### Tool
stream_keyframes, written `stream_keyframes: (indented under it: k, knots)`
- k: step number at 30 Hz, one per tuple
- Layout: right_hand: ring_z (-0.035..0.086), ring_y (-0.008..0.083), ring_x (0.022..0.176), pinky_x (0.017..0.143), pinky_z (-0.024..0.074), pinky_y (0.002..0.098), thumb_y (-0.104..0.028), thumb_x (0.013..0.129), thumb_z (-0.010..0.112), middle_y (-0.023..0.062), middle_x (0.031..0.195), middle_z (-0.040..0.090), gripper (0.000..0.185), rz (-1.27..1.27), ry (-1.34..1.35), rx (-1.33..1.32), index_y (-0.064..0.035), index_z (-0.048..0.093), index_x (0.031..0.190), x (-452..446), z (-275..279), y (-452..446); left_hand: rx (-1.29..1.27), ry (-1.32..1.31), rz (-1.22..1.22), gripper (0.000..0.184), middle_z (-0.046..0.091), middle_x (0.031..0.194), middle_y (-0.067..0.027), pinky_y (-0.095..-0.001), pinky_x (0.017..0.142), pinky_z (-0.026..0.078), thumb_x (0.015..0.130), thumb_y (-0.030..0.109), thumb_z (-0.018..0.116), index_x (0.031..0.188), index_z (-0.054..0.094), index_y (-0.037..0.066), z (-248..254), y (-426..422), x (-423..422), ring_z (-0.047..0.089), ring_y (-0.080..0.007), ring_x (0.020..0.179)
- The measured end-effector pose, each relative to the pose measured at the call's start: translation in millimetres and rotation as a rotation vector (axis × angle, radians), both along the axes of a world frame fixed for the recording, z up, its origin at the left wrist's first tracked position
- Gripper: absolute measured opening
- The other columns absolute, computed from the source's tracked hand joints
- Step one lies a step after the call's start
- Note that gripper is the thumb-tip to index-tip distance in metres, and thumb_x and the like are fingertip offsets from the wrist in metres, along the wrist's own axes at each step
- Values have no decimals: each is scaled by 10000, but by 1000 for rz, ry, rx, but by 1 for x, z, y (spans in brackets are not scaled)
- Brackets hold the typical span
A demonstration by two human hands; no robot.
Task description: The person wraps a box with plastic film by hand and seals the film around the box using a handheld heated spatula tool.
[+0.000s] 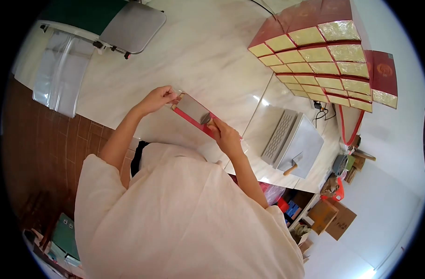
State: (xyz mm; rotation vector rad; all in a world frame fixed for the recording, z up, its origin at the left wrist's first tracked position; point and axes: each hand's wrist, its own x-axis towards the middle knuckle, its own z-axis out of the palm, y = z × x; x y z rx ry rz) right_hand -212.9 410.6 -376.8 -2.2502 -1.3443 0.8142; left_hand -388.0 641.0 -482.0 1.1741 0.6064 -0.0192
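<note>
A long, narrow red box [194, 126] with a greyish top face lies slanted in front of me, with shiny clear film at its ends. My left hand [160, 99] pinches the film-covered far-left end. At the other end, my right hand [227, 137] is closed around a small wooden-handled tool with a dark metal head [205, 118]. That head rests on or just over the box's top face; contact is hard to tell. The right fingers hide most of the handle and the box's near-right end.
Stacked red boxes with pale ends [328, 60] rise at the right rear. Below them sits a grey device with a flat metal plate [310, 144], bearing a wooden-handled trowel [294, 165]. Clear film sheets [63, 69] hang over the left table edge, beside a green-and-grey machine [133, 28].
</note>
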Motion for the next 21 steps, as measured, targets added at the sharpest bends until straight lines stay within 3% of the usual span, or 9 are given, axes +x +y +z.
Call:
stream_keyframes:
  k: [5, 13, 21]
  knots:
    - [643, 373, 740, 625, 495, 436, -208, 942, 590, 149, 867, 673, 164, -67, -96, 12, -61, 605, 1012, 0, -3, -1, 32, 15, -33, 207, 667, 1138, -143, -312, 920, 502, 1023, 187, 499, 892, 520, 28, 8, 1, 0, 651, -190, 1029]
    - [632, 377, 724, 624, 484, 428, -214, 936, 603, 157, 846, 665, 166, -187, -82, 80, -64, 607, 1009, -8, -1, -8, 97, 59, -26, 199, 646, 975, -32, -274, 878, 480, 1023, 213, 505, 902, 523, 56, 17, 0, -1, 605, -99, 925]
    - [644, 357, 800, 648, 498, 447, -266, 962, 564, 122, 893, 677, 176, -317, -183, -10, -100, 591, 1013, -13, -2, -41, 40, 5, 8, 192, 671, 1078, -115, -291, 915, 496, 1020, 189, 496, 950, 538, 16, 9, -3, 0, 656, -183, 1021]
